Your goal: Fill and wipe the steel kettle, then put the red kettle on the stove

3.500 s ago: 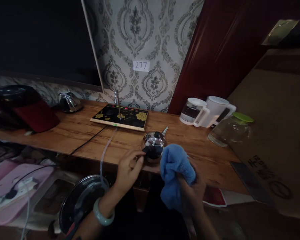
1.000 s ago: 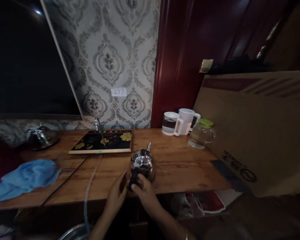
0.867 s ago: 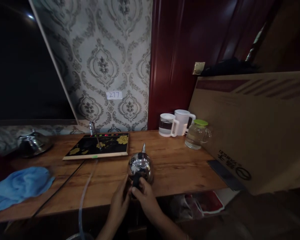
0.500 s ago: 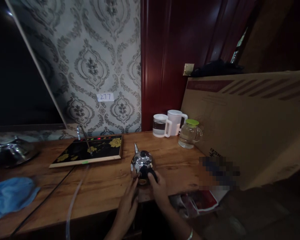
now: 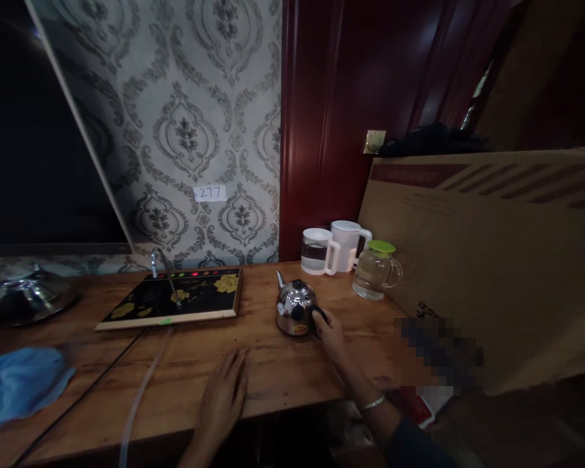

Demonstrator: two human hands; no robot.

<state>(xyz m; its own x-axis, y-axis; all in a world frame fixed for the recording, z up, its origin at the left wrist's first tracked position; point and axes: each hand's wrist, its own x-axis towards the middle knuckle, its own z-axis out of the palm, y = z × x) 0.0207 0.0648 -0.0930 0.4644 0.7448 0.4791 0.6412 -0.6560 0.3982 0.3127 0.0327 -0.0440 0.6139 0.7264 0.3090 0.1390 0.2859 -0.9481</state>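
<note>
A shiny metal kettle [image 5: 292, 312] with a black handle and a spout tilted toward the back left stands on the wooden table [image 5: 273, 370]. My right hand [image 5: 330, 335] is closed around the kettle's handle on its right side. Flat on the table, left of the kettle and apart from it, rests my left hand [image 5: 223, 390] with its fingers stretched out and nothing in it. Behind the left hand lies a black cooking panel [image 5: 199, 292] with gold flowers, a curved metal tap [image 5: 163, 263] and a lit red display.
At the back right stand a clear jug with white handle [image 5: 314, 252], a white pitcher [image 5: 344, 247] and a green-lidded glass jug [image 5: 370, 276]. A large cardboard box [image 5: 468, 260] leans behind them. On the left are a blue cloth [image 5: 24, 387], a metal pot [image 5: 36, 292], a cable and a clear hose [image 5: 143, 396].
The kettle has shifted right and slightly back, with my right hand on its handle. My left hand has left the kettle and come down onto the table to the left.
</note>
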